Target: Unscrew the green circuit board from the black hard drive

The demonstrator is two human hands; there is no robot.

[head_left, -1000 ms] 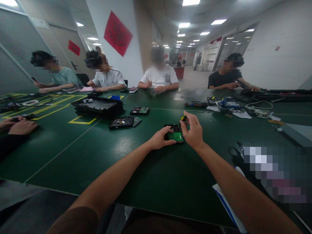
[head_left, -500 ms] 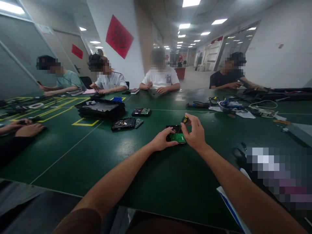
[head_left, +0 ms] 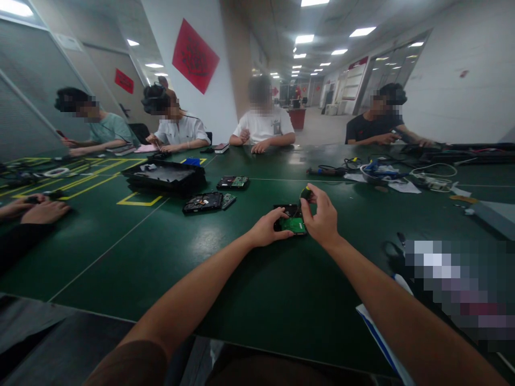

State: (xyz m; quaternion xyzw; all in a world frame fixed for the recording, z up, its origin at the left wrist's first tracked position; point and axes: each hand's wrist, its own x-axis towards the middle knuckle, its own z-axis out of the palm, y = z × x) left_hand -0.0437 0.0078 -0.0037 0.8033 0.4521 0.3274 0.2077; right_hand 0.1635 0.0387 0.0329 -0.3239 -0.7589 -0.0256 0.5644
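Note:
A hard drive [head_left: 293, 223] with a green circuit board facing up lies on the green table [head_left: 169, 252] in front of me. My left hand [head_left: 268, 227] grips its left edge, fingers curled over it. My right hand [head_left: 322, 217] is pinched round a small screwdriver [head_left: 306, 193] with a black and yellow handle, held upright with its tip down on the drive's far right part.
Two more opened drives [head_left: 203, 202] [head_left: 232, 183] and a black tray [head_left: 164, 176] lie to the left. Cables, tools and paper [head_left: 386, 174] lie at the right. Several people sit round the far side; another person's hands [head_left: 38, 210] rest at the left edge.
Both hands stay on the drive and screwdriver; my right fingers have shifted slightly round the handle. The view has moved a little.

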